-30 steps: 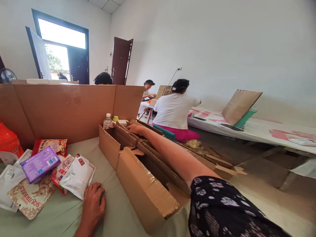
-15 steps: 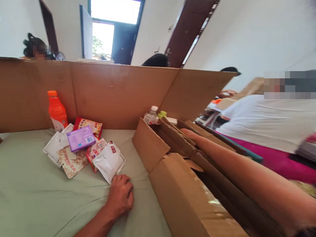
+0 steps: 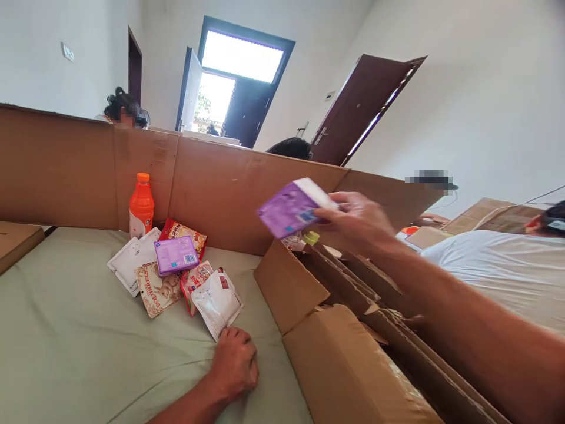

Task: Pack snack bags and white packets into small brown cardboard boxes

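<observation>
purple white-sided pack (image 3: pixel 289 210), now aloft

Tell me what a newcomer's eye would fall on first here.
Probably the raised purple pack in the right hand, held up near the far end of the open cardboard boxes. Next would likely be the bright orange bottle, standing by the cardboard panel behind the heaped packets. On that heap lies a similar, second purple pack.
</observation>
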`<act>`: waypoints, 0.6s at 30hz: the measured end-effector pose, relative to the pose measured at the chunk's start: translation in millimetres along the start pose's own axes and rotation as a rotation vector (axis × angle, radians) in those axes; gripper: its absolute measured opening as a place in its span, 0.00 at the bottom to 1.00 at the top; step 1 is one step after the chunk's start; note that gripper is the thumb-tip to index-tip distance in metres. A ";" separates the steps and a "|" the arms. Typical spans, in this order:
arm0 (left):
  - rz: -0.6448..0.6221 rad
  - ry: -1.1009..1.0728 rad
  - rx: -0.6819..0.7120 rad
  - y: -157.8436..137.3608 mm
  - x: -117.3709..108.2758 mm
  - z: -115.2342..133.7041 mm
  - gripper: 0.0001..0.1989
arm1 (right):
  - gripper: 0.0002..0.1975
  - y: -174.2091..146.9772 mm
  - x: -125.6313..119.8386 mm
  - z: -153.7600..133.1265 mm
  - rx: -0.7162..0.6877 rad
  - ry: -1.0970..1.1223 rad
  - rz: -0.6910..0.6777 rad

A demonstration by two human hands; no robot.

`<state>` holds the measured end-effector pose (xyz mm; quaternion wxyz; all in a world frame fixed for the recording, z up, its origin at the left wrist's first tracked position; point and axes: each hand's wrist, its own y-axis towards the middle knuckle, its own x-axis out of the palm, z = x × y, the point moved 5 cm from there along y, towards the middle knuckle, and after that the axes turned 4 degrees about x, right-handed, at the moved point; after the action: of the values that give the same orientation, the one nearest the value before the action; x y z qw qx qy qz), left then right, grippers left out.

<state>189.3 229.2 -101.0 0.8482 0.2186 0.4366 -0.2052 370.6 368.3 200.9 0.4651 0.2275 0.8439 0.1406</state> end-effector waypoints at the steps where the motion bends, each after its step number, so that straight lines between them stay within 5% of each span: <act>1: -0.004 0.005 0.003 0.1 0.5 -0.4 0.09 | 0.16 -4.7 22.1 -19.2 0.034 0.153 -0.076; 6: 0.003 0.023 0.009 3.2 3.7 -4.9 0.09 | 0.07 -25.0 133.3 -114.8 0.133 0.612 -0.439; 10: 0.046 0.017 0.016 6.4 2.8 -7.8 0.09 | 0.15 -38.2 169.4 -140.6 0.209 0.620 -0.663; 14: 0.127 0.016 0.053 5.0 -5.4 -6.9 0.10 | 0.10 -41.7 125.9 -98.7 0.271 0.604 -0.648; 18: 0.195 -0.003 0.139 17.6 -12.0 -12.3 0.10 | 0.05 -46.9 12.4 -6.7 0.333 0.595 -0.401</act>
<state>184.4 252.2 -94.1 0.8476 0.3182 0.3968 -0.1516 347.3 334.3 174.4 0.1750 0.0798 0.9808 -0.0321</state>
